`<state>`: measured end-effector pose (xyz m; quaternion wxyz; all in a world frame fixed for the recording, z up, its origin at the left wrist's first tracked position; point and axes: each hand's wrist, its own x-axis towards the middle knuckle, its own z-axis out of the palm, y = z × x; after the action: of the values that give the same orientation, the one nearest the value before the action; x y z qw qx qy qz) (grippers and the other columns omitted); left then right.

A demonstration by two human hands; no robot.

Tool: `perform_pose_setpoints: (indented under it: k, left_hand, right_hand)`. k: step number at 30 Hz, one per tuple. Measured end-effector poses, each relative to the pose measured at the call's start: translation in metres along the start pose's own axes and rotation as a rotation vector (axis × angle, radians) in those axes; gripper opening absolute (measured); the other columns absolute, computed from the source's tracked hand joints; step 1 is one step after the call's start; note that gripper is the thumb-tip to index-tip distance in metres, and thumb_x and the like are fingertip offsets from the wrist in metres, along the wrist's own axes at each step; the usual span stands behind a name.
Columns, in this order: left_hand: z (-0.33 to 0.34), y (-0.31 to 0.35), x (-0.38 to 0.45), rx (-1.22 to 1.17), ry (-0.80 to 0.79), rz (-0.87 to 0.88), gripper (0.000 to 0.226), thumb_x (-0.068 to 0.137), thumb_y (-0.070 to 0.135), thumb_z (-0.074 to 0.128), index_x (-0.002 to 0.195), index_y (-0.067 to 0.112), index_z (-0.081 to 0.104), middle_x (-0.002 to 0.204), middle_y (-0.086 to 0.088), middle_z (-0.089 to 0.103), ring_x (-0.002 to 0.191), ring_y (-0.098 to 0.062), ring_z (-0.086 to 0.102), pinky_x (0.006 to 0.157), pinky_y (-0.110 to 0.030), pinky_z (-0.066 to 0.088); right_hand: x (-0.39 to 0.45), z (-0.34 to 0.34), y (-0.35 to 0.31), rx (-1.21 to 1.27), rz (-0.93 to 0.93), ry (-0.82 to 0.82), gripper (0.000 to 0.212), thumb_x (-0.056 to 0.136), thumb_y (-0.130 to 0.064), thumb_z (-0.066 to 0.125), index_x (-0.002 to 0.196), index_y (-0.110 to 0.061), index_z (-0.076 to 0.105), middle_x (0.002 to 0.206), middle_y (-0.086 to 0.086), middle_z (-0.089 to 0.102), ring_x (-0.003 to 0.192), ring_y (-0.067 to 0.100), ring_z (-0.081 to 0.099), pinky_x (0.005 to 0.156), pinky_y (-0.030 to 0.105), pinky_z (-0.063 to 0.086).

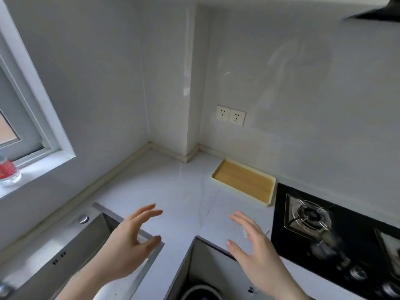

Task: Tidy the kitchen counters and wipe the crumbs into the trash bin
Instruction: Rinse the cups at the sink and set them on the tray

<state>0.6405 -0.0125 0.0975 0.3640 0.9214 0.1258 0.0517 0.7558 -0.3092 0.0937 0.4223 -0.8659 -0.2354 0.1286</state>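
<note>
We stand in a home kitchen: steel sink (65, 241) near left, gas hob (324, 230) right, pale counter (173, 187) between them.

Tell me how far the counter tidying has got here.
Looks done: the counter holds only a yellow tray by the wall. In hand: nothing; left hand and right hand hover open, without a cloth. Left: small white scraps beside the stove.

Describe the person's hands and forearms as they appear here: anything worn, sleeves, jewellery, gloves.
Both hands are bare: no gloves on the left hand or the right hand. No rings show on any visible finger, and no watch or bracelet shows at either wrist. The forearms are uncovered as far as the frame reaches; no sleeve edge is in view. The fingernails look short and unpainted, though the picture is slightly soft.
</note>
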Motion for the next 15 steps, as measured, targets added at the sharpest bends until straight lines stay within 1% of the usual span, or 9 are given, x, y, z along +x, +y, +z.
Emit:
perform_pose_setpoints:
  k: [1,3,5,7,9,11,15]
  left_hand:
    - [0.008,-0.011,-0.011,0.006,-0.007,-0.032,0.049,0.087,0.037,0.070,0.129,0.056,0.052,0.149,0.039,0.032,0.108,0.001,0.061,0.086,-0.008,0.040]
    - [0.023,-0.027,-0.031,0.046,-0.027,-0.064,0.048,0.087,0.037,0.070,0.125,0.059,0.050,0.147,0.040,0.033,0.123,0.008,0.051,0.092,-0.013,0.040]
    - [0.034,-0.031,-0.047,0.109,-0.047,-0.066,0.051,0.087,0.039,0.069,0.125,0.062,0.044,0.146,0.043,0.028,0.135,0.008,0.039,0.097,-0.017,0.038]
    - [0.044,-0.026,-0.057,0.140,-0.069,-0.076,0.052,0.088,0.043,0.068,0.130,0.060,0.042,0.146,0.043,0.023,0.139,0.006,0.034,0.103,-0.017,0.036]
    - [0.051,-0.018,-0.058,0.155,-0.083,-0.073,0.051,0.091,0.046,0.063,0.136,0.056,0.042,0.147,0.043,0.019,0.140,0.007,0.031,0.110,-0.018,0.032]
    - [0.058,-0.010,-0.055,0.140,-0.093,-0.076,0.051,0.092,0.049,0.059,0.140,0.052,0.041,0.150,0.041,0.021,0.141,0.007,0.029,0.112,-0.018,0.030]
    - [0.076,0.003,-0.048,0.125,-0.088,-0.069,0.054,0.094,0.047,0.056,0.146,0.046,0.040,0.157,0.029,0.027,0.145,0.000,0.028,0.118,-0.024,0.029]
  right_hand:
    - [-0.008,0.007,0.008,0.006,0.027,-0.025,0.049,0.095,-0.041,0.063,0.138,-0.053,0.043,0.149,-0.042,0.027,0.140,-0.017,0.024,0.121,0.030,0.029]
    - [-0.019,0.017,0.020,0.014,0.077,-0.054,0.048,0.095,-0.043,0.063,0.136,-0.055,0.043,0.149,-0.042,0.028,0.139,-0.018,0.025,0.120,0.029,0.029]
    - [-0.025,0.024,0.028,0.009,0.120,-0.093,0.047,0.094,-0.044,0.063,0.133,-0.058,0.042,0.149,-0.041,0.028,0.137,-0.021,0.025,0.117,0.024,0.029]
    - [-0.028,0.028,0.032,0.015,0.143,-0.134,0.046,0.094,-0.045,0.064,0.130,-0.061,0.042,0.148,-0.041,0.028,0.136,-0.020,0.026,0.117,0.023,0.029]
    - [-0.028,0.030,0.033,0.016,0.158,-0.171,0.046,0.093,-0.047,0.064,0.131,-0.061,0.043,0.147,-0.042,0.028,0.138,-0.015,0.029,0.118,0.027,0.031]
    - [-0.025,0.031,0.033,0.020,0.168,-0.206,0.049,0.092,-0.049,0.063,0.136,-0.059,0.042,0.147,-0.044,0.027,0.139,-0.013,0.029,0.118,0.028,0.031]
    - [-0.018,0.033,0.033,-0.018,0.123,-0.260,0.052,0.092,-0.049,0.062,0.139,-0.057,0.041,0.146,-0.044,0.029,0.140,-0.012,0.029,0.119,0.031,0.033]
